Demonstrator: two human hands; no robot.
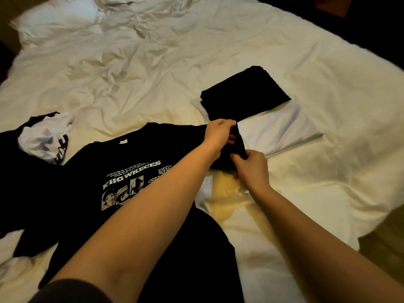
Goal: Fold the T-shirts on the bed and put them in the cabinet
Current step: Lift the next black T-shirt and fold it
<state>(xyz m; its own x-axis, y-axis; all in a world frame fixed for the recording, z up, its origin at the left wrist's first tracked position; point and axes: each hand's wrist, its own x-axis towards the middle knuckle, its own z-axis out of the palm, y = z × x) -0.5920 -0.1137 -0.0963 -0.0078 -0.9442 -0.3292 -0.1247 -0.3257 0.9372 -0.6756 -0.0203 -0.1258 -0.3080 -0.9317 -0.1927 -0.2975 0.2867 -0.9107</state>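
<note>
A black T-shirt with a white print (122, 184) lies spread flat on the bed, collar toward the far side. My left hand (219, 135) grips its right sleeve at the top edge, and my right hand (251, 166) pinches the same sleeve lower down. A folded black T-shirt (244, 92) rests just beyond my hands, partly on a folded white T-shirt (277, 130). A crumpled white T-shirt with dark print (44, 138) lies at the left on more dark clothing (19, 171).
The white, wrinkled bed sheet (142, 68) covers most of the view, with a pillow (56, 16) at the far left. The bed's right edge (371, 221) drops to a dark floor. No cabinet is in view.
</note>
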